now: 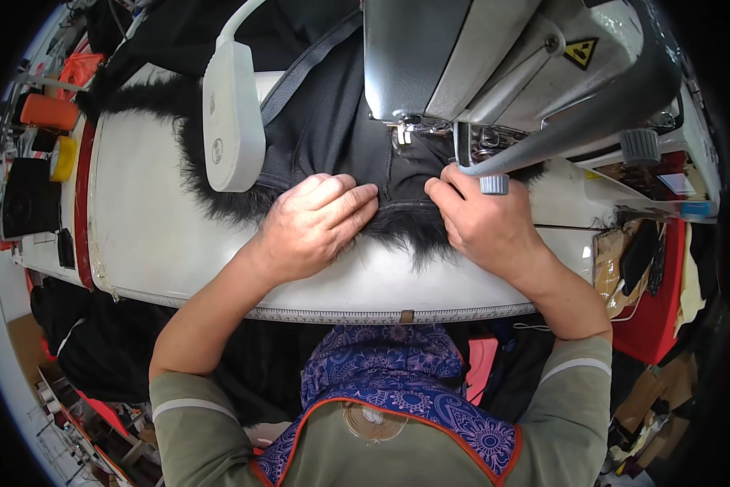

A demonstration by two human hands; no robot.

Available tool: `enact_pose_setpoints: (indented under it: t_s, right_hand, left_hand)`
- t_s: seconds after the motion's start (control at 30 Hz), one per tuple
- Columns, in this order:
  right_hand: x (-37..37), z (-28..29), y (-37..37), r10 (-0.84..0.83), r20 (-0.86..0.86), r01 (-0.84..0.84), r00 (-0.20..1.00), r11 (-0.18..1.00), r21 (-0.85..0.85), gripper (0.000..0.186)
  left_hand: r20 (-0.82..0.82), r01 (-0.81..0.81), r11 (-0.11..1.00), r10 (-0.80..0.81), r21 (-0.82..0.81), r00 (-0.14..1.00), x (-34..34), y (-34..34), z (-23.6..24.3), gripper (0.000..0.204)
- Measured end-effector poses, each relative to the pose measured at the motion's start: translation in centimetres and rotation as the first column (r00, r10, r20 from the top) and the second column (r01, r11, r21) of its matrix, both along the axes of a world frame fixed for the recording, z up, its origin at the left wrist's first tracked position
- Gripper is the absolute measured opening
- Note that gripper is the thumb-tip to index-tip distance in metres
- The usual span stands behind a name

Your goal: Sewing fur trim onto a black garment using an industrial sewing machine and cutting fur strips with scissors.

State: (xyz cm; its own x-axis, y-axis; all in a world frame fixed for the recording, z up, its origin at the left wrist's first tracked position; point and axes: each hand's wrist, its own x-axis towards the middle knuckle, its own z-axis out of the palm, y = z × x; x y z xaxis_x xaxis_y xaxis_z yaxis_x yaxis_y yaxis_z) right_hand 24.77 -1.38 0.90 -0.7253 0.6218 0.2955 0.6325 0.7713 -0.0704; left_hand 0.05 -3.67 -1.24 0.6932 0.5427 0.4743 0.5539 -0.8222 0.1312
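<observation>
Black fabric with a furry edge (pixel 344 150) lies across the white table, partly under the head of a sewing machine (pixel 417 61). My left hand (pixel 320 219) rests on the cloth near its furry border, fingers stretched out and pressing it down. Close to the machine's presser foot (pixel 403 136), my right hand (pixel 482 211) pinches the edge of the black fabric between thumb and fingers. A seam runs through the cloth between both hands. Fur sticks out toward me below my fingers.
A white lamp head (pixel 235 122) hangs over the cloth at left. A grey curved bar (pixel 592 109) with knobs passes above my right hand. A tape measure (pixel 340 315) lines the table's front edge. Yellow tape (pixel 61 158) and an orange item (pixel 48 112) sit far left.
</observation>
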Motion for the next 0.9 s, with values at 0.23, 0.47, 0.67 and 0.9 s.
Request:
enact_pose_setpoints:
  t_s: [0.23, 0.47, 0.67, 0.9]
  right_hand:
    - [0.0, -0.2, 0.1, -0.008, -0.014, 0.008, 1.000, 1.000, -0.004, 0.027]
    - [-0.1, -0.3, 0.3, -0.005, -0.100, 0.004, 0.995, 1.000, -0.010, 0.026]
    - [-0.1, 0.2, 0.4, -0.033, -0.082, 0.027, 0.996, 0.997, -0.076, 0.023]
    - [-0.2, 0.2, 0.2, -0.035, -0.008, 0.035, 0.999, 0.998, -0.043, 0.022]
  left_hand:
    - [0.001, -0.104, 0.984, 0.106, -0.145, 0.994, 0.8, -0.8, 0.8, 0.027]
    - [0.039, -0.197, 0.969, 0.204, -0.147, 0.978, 0.9, 0.1, 0.5, 0.024]
    - [0.083, -0.159, 0.958, 0.183, -0.239, 0.980, 0.7, 0.1, 1.1, 0.042]
    - [-0.075, -0.281, 0.960, 0.280, -0.008, 0.957, 0.6, 1.4, 1.0, 0.030]
